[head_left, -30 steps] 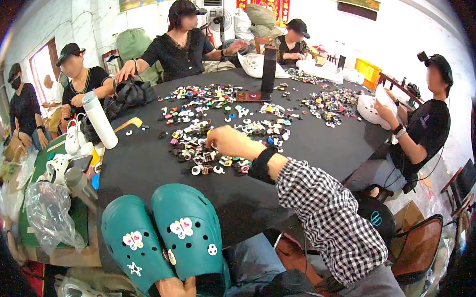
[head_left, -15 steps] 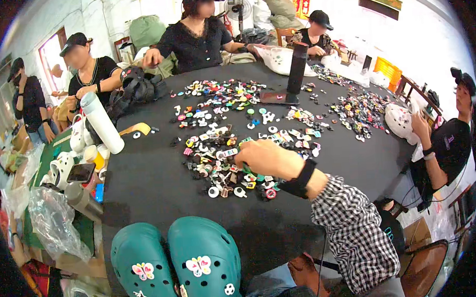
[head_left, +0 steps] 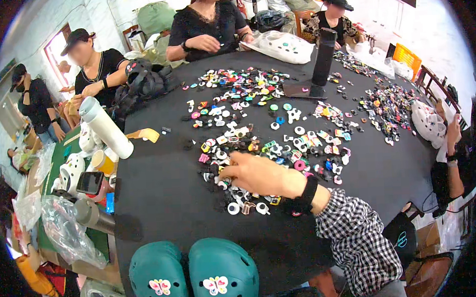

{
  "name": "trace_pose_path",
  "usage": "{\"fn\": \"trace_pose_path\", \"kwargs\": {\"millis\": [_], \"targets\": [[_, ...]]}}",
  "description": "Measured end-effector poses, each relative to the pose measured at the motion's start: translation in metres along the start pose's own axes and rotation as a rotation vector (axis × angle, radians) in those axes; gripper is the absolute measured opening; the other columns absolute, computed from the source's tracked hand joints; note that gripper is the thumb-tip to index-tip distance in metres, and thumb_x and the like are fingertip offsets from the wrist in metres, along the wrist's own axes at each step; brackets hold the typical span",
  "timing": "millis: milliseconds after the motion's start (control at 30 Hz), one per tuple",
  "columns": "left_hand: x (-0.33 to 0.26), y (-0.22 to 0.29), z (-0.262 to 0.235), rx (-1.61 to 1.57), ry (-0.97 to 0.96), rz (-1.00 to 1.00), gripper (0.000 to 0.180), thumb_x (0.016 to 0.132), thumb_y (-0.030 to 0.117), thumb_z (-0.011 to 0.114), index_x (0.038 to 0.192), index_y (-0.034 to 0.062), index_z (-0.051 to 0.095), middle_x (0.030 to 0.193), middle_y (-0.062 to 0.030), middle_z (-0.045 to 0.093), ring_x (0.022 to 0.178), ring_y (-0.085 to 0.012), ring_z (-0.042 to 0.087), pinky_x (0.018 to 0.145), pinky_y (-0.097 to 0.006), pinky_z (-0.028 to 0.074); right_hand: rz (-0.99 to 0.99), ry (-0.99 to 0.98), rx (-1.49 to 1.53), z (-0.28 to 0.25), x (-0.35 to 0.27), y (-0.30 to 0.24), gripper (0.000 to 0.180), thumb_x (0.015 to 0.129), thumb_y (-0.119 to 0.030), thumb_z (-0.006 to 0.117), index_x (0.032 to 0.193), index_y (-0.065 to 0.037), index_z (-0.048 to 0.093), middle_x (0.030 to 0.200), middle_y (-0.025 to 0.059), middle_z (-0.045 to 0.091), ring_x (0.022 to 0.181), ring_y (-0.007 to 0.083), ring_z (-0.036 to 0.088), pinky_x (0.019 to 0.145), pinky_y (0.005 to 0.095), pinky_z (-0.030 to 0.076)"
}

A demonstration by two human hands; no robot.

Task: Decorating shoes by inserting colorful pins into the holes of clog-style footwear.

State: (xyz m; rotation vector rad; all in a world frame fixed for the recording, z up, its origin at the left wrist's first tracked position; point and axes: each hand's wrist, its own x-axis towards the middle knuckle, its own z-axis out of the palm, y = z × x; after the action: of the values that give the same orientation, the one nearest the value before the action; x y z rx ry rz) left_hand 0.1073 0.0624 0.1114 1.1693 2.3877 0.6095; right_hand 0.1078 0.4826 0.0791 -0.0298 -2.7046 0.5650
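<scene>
Probably for easy reach, green clogs (head_left: 223,268) are by near edge of table (head_left: 171,204); R hand (head_left: 263,176) bends over charms (head_left: 299,165), grip unclear; L hand unseen.

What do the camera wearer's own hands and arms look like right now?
The right hand is bare, with no glove. A wide black band circles its wrist, and a loose black-and-white checked sleeve covers the forearm. The left hand and its arm are out of view.
</scene>
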Motion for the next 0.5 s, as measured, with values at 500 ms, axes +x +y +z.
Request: {"fn": "trace_pose_path", "kwargs": {"millis": [500], "targets": [[0.009, -0.002, -0.004, -0.033, 0.012, 0.034, 0.054, 0.09, 0.016, 0.059, 0.136, -0.0067, 0.043, 0.141, -0.0299, 0.042, 0.126, -0.0492, 0.04, 0.107, -0.047, 0.03, 0.241, -0.22, -0.075, -0.103, -0.033, 0.007, 0.016, 0.083, -0.017, 0.063, 0.097, -0.01, 0.068, 0.092, 0.0127, 0.061, 0.094, 0.0322, 0.062, 0.081, 0.0411, 0.05]]}}
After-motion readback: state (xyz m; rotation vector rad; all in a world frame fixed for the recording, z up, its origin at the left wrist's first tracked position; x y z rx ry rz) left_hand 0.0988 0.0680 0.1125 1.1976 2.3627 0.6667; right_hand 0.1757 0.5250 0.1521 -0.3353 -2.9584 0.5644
